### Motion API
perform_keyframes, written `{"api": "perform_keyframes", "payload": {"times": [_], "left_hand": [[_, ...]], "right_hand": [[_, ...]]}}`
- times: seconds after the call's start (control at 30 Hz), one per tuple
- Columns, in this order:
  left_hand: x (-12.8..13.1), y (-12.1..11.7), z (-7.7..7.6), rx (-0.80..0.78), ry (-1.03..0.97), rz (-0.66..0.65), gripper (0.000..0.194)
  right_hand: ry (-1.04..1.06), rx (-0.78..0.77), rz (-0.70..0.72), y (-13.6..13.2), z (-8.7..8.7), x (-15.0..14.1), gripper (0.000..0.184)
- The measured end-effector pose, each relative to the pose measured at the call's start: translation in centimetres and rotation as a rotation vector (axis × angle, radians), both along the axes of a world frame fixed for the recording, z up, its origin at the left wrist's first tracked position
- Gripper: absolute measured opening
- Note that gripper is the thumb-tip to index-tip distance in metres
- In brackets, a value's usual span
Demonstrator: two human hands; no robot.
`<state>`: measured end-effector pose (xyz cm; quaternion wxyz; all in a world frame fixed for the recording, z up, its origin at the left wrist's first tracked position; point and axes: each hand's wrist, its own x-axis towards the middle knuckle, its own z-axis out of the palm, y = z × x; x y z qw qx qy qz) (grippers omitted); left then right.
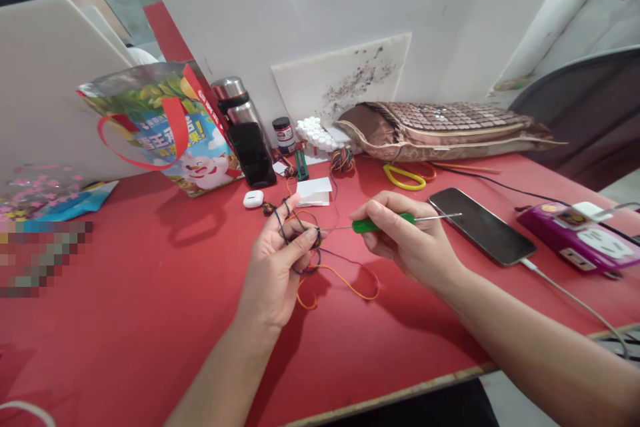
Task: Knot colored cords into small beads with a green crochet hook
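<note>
My left hand (273, 273) is closed, pinching a small dark piece of multicoloured yarn work (317, 238) between thumb and fingers. A dark strand loops around its raised index finger. Loose orange yarn (350, 285) trails below onto the red table (165, 320). In my right hand (415, 247) is a green-handled crochet hook (363, 225), with a thin metal shaft out of each end. Its left shaft reaches to the yarn work by my left thumb; the exact tip is hidden there. Beyond the hands sits a multicoloured yarn ball (343, 161).
To the right lie a phone (483, 223) on a cable and a purple power strip (583, 237). Farther back are yellow-handled scissors (404, 177), a brown beaded cushion (450, 130), a steel flask (237, 103), an upright black phone (254, 153), an earbud case (253, 199) and a colourful bag (160, 127).
</note>
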<state>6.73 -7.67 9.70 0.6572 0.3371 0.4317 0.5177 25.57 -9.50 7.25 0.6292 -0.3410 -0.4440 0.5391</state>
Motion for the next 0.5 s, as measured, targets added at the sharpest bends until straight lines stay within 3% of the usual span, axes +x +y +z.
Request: {"api": "perform_keyframes", "payload": {"times": [0.5], "left_hand": [[0.06,-0.09,-0.01,0.041,0.035,0.001,0.08]], "right_hand": [[-0.029,-0.023,-0.016,0.04,0.12,-0.07,0.038]]}}
